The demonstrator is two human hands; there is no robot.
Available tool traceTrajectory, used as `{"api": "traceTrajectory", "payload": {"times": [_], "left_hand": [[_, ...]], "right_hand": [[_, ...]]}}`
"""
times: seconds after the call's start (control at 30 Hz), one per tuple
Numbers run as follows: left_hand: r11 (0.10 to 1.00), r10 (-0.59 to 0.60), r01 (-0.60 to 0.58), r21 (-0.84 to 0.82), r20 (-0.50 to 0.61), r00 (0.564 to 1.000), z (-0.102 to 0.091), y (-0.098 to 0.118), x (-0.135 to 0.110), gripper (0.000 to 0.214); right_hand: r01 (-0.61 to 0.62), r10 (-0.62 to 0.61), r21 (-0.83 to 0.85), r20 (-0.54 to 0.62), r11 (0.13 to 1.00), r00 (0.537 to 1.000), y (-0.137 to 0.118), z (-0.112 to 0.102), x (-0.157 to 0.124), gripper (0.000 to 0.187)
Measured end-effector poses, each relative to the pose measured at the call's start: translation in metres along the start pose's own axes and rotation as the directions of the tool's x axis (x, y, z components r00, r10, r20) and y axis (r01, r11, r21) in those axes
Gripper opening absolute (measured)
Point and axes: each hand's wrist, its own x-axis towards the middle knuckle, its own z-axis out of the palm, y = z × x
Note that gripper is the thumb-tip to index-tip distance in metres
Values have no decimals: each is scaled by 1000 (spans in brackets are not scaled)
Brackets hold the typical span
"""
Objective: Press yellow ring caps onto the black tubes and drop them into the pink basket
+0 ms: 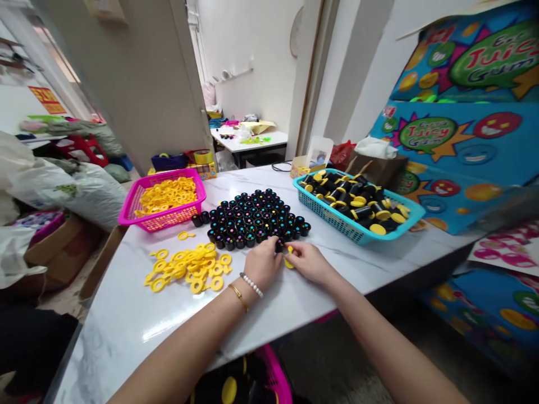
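My left hand [266, 259], with a bead bracelet and a gold bangle at the wrist, is closed round a small black cup [279, 245] at the near edge of the cluster. Close beside it, my right hand [309, 261] pinches a yellow ring-shaped piece [289, 258]. Whether the two pieces touch is hidden by my fingers. Many black cups [248, 216] with coloured dots inside stand packed upright just beyond. Left of my left hand lies a loose pile of yellow rings with tabs [189, 266].
A pink basket [162, 224] of yellow rings stands at the left. At the right, a turquoise basket [357, 233] holds black cylinders with yellow caps. Gum cartons [455, 140] are stacked beyond it. Below the table's front edge sits another pink basket [278, 373].
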Motion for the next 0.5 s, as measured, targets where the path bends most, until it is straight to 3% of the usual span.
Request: {"api": "traceTrajectory", "payload": {"times": [0.2, 0.3, 0.4, 0.5], "left_hand": [[998, 25, -26, -56, -27, 999, -13, -10, -29, 26], [994, 36, -44, -101, -75, 997, -20, -16, -44, 23], [979, 25, -50, -197, -125, 992, -24, -21, -54, 25], [948, -20, -6, -317, -80, 997, -28, -27, -64, 29]], "right_hand": [[92, -98, 38, 167, 995, 981, -22, 16, -29, 15], [134, -139, 43, 146, 990, 979, -33, 24, -39, 10], [-35, -9, 242, 178, 970, 984, -31, 26, -39, 19], [-204, 113, 455, 220, 867, 969, -23, 21, -36, 28]]}}
